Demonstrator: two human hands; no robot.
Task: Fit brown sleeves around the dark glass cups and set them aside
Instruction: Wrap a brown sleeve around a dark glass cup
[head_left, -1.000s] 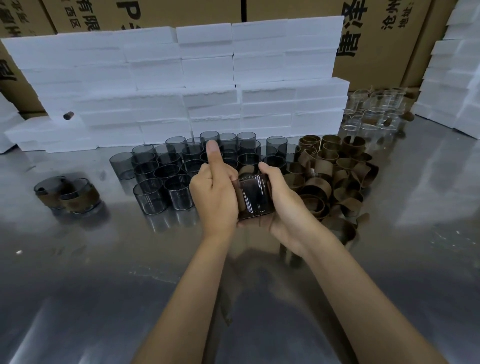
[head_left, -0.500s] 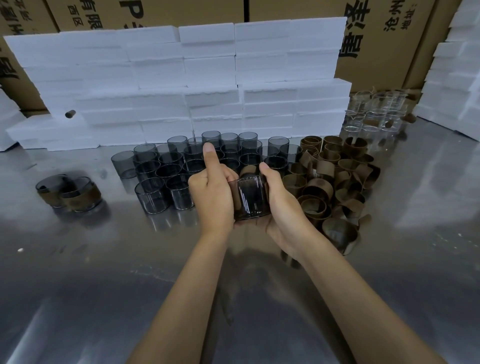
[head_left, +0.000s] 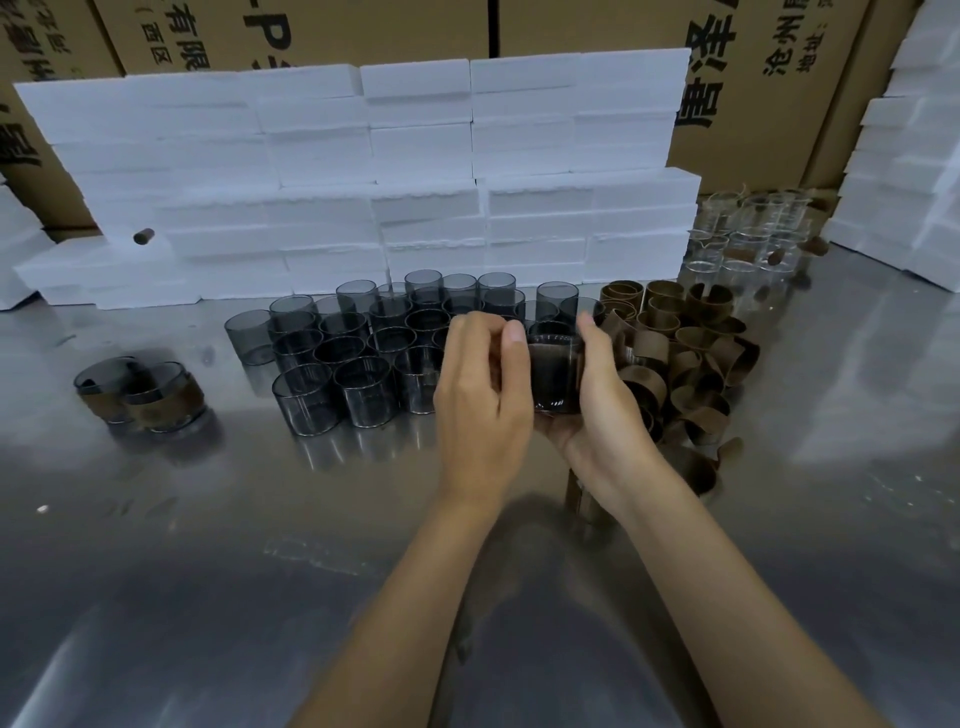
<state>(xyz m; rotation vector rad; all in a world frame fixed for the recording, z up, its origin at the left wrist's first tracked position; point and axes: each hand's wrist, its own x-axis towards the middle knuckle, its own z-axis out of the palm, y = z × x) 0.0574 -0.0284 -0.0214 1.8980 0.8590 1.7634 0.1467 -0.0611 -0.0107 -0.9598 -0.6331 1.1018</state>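
I hold one dark glass cup (head_left: 556, 371) with a brown sleeve around it between both hands, just above the metal table (head_left: 260, 545). My left hand (head_left: 480, 400) grips its left side, thumb up along the rim. My right hand (head_left: 597, 410) cradles it from the right and below. Several bare dark cups (head_left: 358, 353) stand in a cluster behind and left of my hands. A heap of loose brown sleeves (head_left: 685, 358) lies to the right. Two sleeved cups (head_left: 145, 395) stand apart at the far left.
Stacked white foam blocks (head_left: 415, 176) form a wall behind the cups, with cardboard cartons (head_left: 322, 31) behind them. Several clear glass cups (head_left: 748, 228) stand at the back right. More foam blocks (head_left: 909, 156) rise at the right edge.
The left index finger, raised before, has folded down onto the cup. Both hands shifted slightly with the cup, and the sleeve now sits around it.
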